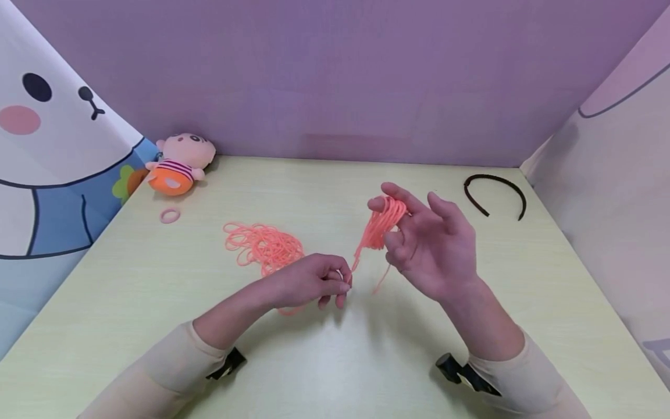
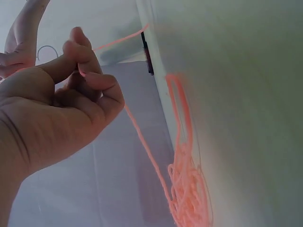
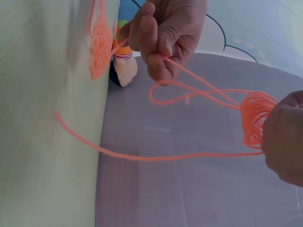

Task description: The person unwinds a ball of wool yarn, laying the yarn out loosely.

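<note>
Pinching coral cord (image 1: 384,226), left hand (image 1: 314,282) lower than right hand (image 1: 434,247)

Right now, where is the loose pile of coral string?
In the head view, the loose pile of coral string lies on the table left of centre, partly hidden behind the left hand, right of the pink ring.
</note>
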A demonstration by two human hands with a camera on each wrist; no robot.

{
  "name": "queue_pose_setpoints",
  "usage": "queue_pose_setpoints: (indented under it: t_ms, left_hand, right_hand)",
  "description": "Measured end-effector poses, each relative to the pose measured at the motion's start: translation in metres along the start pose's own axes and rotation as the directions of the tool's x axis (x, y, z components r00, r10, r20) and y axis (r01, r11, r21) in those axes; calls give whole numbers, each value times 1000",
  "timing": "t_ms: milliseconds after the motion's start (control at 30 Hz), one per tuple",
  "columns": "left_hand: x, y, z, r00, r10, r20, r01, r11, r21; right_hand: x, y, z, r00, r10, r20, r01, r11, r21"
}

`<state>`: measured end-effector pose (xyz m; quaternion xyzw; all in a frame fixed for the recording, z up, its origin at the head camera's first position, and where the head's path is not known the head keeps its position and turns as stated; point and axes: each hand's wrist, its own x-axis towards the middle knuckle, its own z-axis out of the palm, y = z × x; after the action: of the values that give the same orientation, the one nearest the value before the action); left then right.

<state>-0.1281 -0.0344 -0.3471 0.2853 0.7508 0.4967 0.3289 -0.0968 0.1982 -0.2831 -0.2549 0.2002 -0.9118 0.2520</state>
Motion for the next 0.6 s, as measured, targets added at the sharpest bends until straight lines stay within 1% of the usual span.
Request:
queue_pose_setpoints:
  t_ms: [100, 267, 333, 467, 600]
  left_hand:
    - [0, 0, 0, 999, -24, -24, 23, 1000, -21]
    - [1, -1, -1, 994, -46, -99, 49, 998, 30]
    - [2, -2, -2, 992, -44, -118, 49, 998, 34]
    - [2, -3, -3, 990, -34, -135, 35, 999, 8]
    - [2, -3, -4, 990, -17, -142, 12, 999, -37]
  right_hand:
    - [0, 2, -1, 997, 9, 75, -12, 999, 34]
    - [1, 4, -1, 983, 26, 183, -43, 995, 89]
    - [1, 5, -1, 974, 36, 225, -59, 993, 98]
    - [1, 5, -1, 959, 53, 279, -79, 993, 83]
    - [2, 6, -1, 956, 56, 288, -77, 995, 62]
